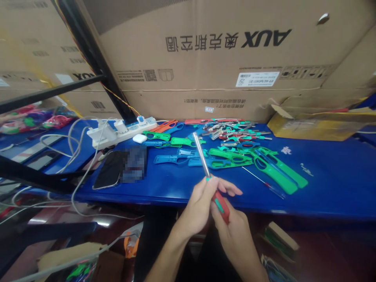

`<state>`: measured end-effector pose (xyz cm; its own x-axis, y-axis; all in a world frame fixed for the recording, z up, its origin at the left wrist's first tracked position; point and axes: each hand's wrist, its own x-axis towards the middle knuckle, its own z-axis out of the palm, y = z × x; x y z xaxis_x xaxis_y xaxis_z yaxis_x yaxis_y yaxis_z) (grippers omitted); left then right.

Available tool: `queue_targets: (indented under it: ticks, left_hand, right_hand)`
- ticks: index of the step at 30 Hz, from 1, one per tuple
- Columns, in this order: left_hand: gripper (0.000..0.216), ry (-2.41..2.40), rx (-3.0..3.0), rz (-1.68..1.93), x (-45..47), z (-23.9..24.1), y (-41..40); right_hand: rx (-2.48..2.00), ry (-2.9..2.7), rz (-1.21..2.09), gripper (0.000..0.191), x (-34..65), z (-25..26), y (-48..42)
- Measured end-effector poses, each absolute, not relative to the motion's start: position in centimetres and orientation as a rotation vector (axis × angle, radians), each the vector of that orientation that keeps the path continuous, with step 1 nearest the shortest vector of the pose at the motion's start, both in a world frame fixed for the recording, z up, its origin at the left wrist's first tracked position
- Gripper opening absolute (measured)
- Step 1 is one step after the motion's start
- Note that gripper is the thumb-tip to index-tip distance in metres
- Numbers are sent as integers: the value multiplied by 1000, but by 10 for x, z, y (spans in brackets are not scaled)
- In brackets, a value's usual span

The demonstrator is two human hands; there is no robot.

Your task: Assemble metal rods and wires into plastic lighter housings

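Observation:
A long-nosed lighter (222,207) with a red handle, a teal trigger and a metal tube is between my hands, its tube pointing up and away to the left. My left hand (202,199) closes around the front of the handle near the base of the tube, with some fingers extended to the right. Lower down, my right hand (235,225) wraps the red handle, thumb along its side. Beyond them on the blue table lie blue handle shells (170,158) and green handle shells (276,172). A thin screwdriver (274,190) rests to the right.
Behind the shells sits a pile of red lighter parts with metal tubes (235,131). A white power strip (126,131) with cables and a phone (108,170) occupy the left. A large cardboard box (205,66) stands at the back, a yellow-taped carton (311,125) at right.

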<state>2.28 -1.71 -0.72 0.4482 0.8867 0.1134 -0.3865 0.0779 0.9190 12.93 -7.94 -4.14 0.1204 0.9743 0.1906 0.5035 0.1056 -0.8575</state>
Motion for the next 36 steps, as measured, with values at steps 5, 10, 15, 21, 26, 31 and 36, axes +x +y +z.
queue_targets:
  ticks: [5, 10, 15, 21, 26, 31, 36]
  left_hand:
    - [36, 594, 1233, 989, 26, -8, -17]
    - [37, 586, 1337, 909, 17, -4, -4]
    - [41, 622, 1443, 848, 9, 8, 2]
    - [41, 702, 1496, 858, 0, 11, 14]
    - [23, 587, 1223, 1019, -4, 3, 35]
    - [43, 567, 1133, 1096, 1, 6, 38]
    - [42, 684, 1173, 984, 6, 0, 32]
  right_hand:
    - [-1542, -1498, 687, 37, 133, -43, -77]
    - [-1503, -1518, 714, 39, 134, -37, -71]
    - [-1464, -1521, 784, 39, 132, -31, -63]
    - [-1450, -1555, 786, 40, 130, -22, -48]
    - [-1534, -1648, 664, 34, 118, -18, -32]
    - [-1609, -1582, 679, 37, 107, -18, -35]
    - [-1587, -1419, 820, 41, 104, -23, -46]
